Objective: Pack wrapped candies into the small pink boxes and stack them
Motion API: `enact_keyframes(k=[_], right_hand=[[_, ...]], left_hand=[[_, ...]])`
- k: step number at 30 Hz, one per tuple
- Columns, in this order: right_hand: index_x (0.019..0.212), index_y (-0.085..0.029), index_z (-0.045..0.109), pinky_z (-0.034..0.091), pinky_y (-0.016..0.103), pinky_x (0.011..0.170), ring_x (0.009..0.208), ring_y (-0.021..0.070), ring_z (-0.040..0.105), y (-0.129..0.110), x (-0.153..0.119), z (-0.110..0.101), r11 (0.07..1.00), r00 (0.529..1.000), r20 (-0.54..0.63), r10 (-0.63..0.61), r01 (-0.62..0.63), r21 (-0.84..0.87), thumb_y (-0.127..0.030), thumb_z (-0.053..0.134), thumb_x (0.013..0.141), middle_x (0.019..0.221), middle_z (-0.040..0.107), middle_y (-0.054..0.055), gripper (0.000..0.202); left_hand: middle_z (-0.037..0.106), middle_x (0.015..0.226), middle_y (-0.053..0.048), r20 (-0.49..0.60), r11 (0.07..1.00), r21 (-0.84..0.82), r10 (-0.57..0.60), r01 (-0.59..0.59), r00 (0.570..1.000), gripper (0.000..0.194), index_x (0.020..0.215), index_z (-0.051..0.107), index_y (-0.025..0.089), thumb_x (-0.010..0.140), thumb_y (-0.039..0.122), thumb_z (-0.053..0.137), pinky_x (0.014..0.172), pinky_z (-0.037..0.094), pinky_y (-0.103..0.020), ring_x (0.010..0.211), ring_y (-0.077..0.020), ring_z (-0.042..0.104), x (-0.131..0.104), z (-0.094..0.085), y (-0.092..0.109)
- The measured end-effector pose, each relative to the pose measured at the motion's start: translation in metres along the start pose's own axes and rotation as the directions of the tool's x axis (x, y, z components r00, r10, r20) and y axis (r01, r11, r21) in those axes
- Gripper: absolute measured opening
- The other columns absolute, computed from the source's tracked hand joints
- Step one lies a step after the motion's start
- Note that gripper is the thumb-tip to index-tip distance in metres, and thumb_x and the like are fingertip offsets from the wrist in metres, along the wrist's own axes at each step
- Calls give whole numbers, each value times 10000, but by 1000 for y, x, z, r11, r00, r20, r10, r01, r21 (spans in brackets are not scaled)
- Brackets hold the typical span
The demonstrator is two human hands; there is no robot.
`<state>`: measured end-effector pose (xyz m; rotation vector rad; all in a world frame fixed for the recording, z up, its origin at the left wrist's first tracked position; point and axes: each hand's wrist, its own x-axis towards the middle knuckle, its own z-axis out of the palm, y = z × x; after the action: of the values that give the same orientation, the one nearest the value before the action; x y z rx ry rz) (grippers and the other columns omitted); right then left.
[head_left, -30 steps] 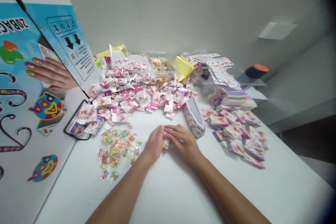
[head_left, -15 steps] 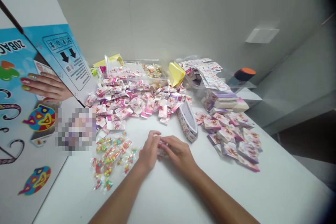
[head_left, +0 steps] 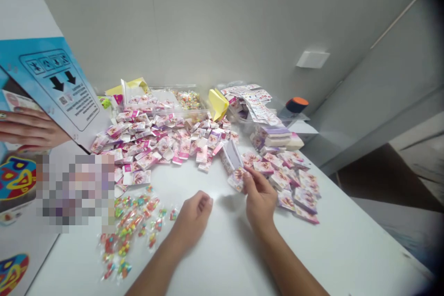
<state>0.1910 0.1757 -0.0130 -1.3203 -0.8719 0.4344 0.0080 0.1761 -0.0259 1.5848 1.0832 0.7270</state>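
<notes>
My right hand (head_left: 259, 198) holds a small pink and white box (head_left: 237, 178) between thumb and fingers, just above the white table (head_left: 333, 249). The box sits close to an open display carton (head_left: 230, 156) and beside a spread of the same small boxes (head_left: 287, 180) on the right. My left hand (head_left: 192, 215) rests on the table with fingers loosely curled and nothing in it. To its left lie several clear packets of coloured beads (head_left: 130, 222).
A big heap of small pink boxes (head_left: 159, 134) fills the middle back. Behind it stand a clear tub (head_left: 180, 99), yellow paper (head_left: 217, 101) and sticker sheets (head_left: 256, 101). A large printed blue carton (head_left: 58, 88) rises at the left. A black and orange object (head_left: 294, 104) sits far right.
My hands were together on one small box at the table's middle. Now they are apart: the right carried the box right toward the carton, the left stayed. The view swung right.
</notes>
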Motion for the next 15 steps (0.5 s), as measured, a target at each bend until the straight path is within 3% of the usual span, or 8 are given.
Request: enact_keyframes(k=[4,8,12,14,15], right_hand=[[1062,-159,725,421,266,510,566,132,495,-1,20,-18,1000,977,-213,9,-13,-20,-425,677,814,773,646,40,367],[1057,-113,726,423,284,521,553,145,491,4,59,-56,960,949,-307,-78,-11,-279,-428,594,826,704,630,37,412],[1036,-104,710,471,460,820,890,288,581,3,83,-86,884,923,-334,-191,14,-467,-419,623,764,915,670,128,425],[1092,-109,679,391,563,961,1086,359,532,-3,67,-86,781,894,-264,-363,137,-609,-392,624,775,1077,638,179,429],[1133,-117,658,364,592,994,1144,375,510,-6,49,-81,701,874,-162,-458,243,-671,-366,607,802,1132,617,192,418]], left_hand=[[542,729,4,-6,996,81,35,-35,999,330,863,566,197,962,483,434,653,380,-267,690,-156,493,-1,0,2],[572,746,-14,15,953,272,132,-131,991,271,870,578,213,966,412,420,660,375,-288,690,-177,519,-6,3,3],[609,776,-39,123,866,414,252,-281,960,203,863,601,221,937,332,448,662,361,-309,689,-196,541,-14,9,5],[611,758,-39,128,876,387,257,-286,958,222,821,598,221,939,322,439,652,358,-308,679,-195,542,-16,12,5],[605,734,-34,111,904,341,235,-259,966,249,802,592,220,948,332,425,638,357,-303,662,-189,538,-16,13,5]])
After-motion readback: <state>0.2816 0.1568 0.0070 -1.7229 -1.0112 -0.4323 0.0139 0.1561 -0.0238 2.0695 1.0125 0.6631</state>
